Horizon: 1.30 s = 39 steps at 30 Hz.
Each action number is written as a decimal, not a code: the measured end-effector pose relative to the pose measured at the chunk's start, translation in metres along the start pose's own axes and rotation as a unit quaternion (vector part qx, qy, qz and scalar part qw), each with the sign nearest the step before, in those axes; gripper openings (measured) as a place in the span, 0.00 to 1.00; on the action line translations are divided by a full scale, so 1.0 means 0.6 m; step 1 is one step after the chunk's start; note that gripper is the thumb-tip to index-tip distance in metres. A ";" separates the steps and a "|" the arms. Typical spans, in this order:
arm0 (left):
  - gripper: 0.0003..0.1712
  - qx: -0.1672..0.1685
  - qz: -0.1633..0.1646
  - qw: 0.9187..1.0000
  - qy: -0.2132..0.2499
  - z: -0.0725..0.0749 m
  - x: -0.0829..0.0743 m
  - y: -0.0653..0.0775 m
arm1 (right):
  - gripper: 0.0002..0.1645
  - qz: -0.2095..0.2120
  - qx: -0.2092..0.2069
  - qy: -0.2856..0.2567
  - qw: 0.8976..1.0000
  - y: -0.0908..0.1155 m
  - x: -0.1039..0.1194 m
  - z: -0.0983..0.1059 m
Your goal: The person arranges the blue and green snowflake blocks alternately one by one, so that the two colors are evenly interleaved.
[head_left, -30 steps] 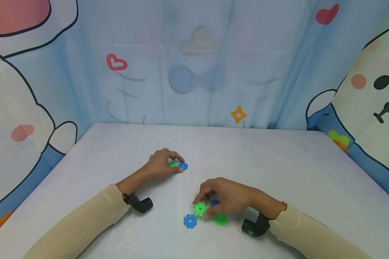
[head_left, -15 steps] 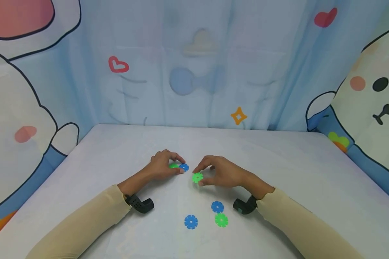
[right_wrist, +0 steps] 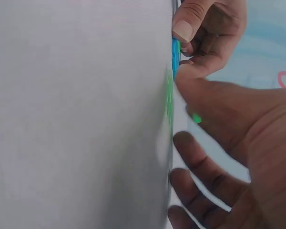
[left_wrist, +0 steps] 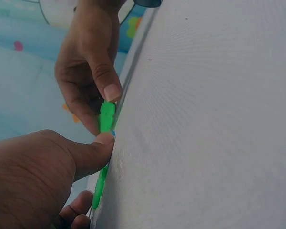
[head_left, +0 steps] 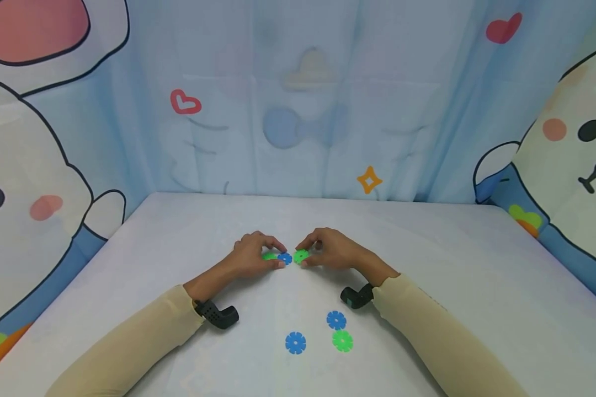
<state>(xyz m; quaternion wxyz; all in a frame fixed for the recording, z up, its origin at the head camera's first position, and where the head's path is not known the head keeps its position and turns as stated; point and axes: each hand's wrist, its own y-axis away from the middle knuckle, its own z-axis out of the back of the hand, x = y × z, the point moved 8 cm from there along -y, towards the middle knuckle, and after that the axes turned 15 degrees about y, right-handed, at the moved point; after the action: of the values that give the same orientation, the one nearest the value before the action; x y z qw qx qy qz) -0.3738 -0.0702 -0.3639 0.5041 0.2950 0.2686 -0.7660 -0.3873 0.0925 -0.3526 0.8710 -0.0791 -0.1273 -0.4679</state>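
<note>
In the head view my left hand pinches a blue notched plastic disc between thumb and index finger, low over the white table. A green notched disc lies against it on the palm side, partly covered by the hand. My right hand pinches another green notched disc by its edges, tilted, with a small gap between it and the blue one. The left wrist view shows this green disc held by the right hand's thumb and fingers. In the right wrist view the blue disc sits under the left thumb.
Nearer on the white table lie two blue notched discs, one at left and one at right, and a green disc beside the right one. A printed curtain hangs behind the table's far edge.
My right hand has picked the green disc up from the near group and carried it away from me to beside the blue disc. The left hand has stayed in place, holding its disc.
</note>
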 end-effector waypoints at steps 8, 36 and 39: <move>0.15 -0.001 -0.002 1.000 -0.006 -0.001 0.001 -0.003 | 0.22 -0.023 0.008 -0.022 0.999 -0.003 -0.007 -0.011; 0.16 0.002 -0.003 1.000 -0.008 0.001 -0.002 0.000 | 0.24 -0.061 0.003 0.003 0.998 0.000 -0.008 -0.013; 0.16 0.002 -0.006 1.000 -0.008 0.002 -0.002 0.000 | 0.24 -0.057 0.002 0.004 0.998 -0.001 -0.007 -0.013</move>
<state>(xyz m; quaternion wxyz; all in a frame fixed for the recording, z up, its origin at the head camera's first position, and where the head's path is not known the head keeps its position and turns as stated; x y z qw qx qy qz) -0.3737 -0.0699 -0.3622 0.5010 0.2878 0.2651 -0.7719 -0.3887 0.0938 -0.3611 0.8435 -0.0686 -0.1289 -0.5168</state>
